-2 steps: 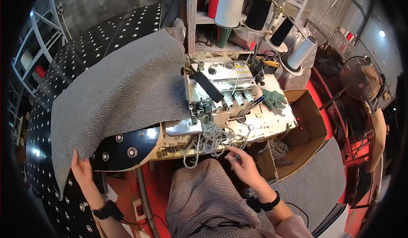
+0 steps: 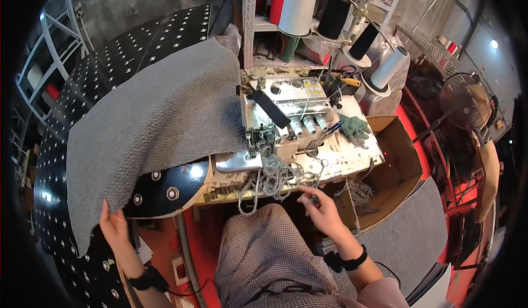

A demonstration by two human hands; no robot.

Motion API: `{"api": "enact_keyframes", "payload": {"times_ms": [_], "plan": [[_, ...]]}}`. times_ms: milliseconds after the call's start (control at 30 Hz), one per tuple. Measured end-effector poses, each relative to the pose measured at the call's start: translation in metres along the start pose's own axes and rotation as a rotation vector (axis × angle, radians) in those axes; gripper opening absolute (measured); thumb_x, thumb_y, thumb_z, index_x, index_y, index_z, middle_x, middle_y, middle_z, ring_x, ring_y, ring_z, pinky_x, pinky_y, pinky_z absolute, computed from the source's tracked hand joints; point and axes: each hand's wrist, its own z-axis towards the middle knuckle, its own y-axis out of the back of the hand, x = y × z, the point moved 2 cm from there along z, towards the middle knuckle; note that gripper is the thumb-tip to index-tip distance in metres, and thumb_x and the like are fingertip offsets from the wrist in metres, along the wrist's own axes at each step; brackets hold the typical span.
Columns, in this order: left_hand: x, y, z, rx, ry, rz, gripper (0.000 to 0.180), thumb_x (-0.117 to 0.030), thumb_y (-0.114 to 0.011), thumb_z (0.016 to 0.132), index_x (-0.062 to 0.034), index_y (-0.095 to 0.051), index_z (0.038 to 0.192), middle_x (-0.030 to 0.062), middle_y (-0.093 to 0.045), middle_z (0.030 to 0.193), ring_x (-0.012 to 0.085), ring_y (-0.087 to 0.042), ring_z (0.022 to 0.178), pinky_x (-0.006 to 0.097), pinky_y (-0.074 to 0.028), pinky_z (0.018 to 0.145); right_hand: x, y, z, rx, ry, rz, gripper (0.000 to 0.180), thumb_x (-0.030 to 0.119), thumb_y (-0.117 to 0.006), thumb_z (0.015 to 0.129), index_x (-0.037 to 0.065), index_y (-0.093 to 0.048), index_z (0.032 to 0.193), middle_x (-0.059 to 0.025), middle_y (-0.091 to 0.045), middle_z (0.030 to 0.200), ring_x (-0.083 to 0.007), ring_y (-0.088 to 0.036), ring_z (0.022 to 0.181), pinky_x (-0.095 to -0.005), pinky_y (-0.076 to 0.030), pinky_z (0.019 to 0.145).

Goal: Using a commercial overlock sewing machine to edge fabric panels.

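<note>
A large grey textured fabric sheet (image 2: 148,110) runs from the sewing machine (image 2: 286,110) leftward over the black table. At the sheet's lower left edge, my left hand (image 2: 114,226) pinches the cloth. My right hand (image 2: 323,214) is curled in front of the machine, apart from it, over my lap. A small dark thing (image 2: 315,199) shows between its fingers; its kind cannot be made out. Beside the right fingertips, a tangle of grey trimmings (image 2: 275,175) hangs over the machine table's front edge. The sheet's far right edge lies at the machine's needle area.
A cardboard box (image 2: 404,159) with more trimmings stands right of the machine, near another grey fabric piece (image 2: 410,225). Thread cones (image 2: 297,11) stand behind. A green glove (image 2: 355,129) lies on the machine table. The black table (image 2: 165,33) has metal studs.
My left hand has shifted slightly to the right with the fabric edge. My right hand has also moved a little to the right.
</note>
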Motion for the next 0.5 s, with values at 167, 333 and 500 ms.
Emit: {"api": "enact_keyframes", "payload": {"times_ms": [167,333,500], "plan": [[0.047,0.013,-0.061,-0.078,0.019,-0.071,0.036,-0.011,-0.052,0.087,0.0007,-0.043,0.120,0.0122,-0.048,0.124,0.0202,-0.049,0.107,0.031,-0.043,0.088,0.039,-0.013,-0.011,0.009,0.179,-0.139,0.024,0.008,-0.056,0.084,0.003,-0.057,0.108,-0.0134,-0.061,0.095,-0.0203,-0.060,0.083,-0.0289,-0.048,0.072],[0.043,-0.091,-0.211,-0.144,-0.044,-0.096,0.040,-0.011,-0.051,0.083,0.0109,-0.045,0.116,0.0218,-0.051,0.113,0.0270,-0.051,0.098,0.040,-0.041,0.088,0.096,-0.077,-0.026,0.237,0.570,-0.188,0.047,-0.007,-0.052,0.068,0.007,-0.053,0.113,-0.0127,-0.058,0.097,-0.0241,-0.061,0.084,-0.0316,-0.050,0.070],[0.003,-0.100,-0.185,-0.093,-0.076,0.251,0.041,-0.012,-0.052,0.083,0.0110,-0.045,0.116,0.0221,-0.052,0.113,0.0270,-0.051,0.098,0.039,-0.041,0.088,0.129,-0.149,-0.030,0.446,0.870,-0.099,0.043,-0.002,-0.057,0.065,0.003,-0.051,0.108,-0.0109,-0.054,0.094,-0.0215,-0.059,0.080,-0.0328,-0.049,0.065]]}}
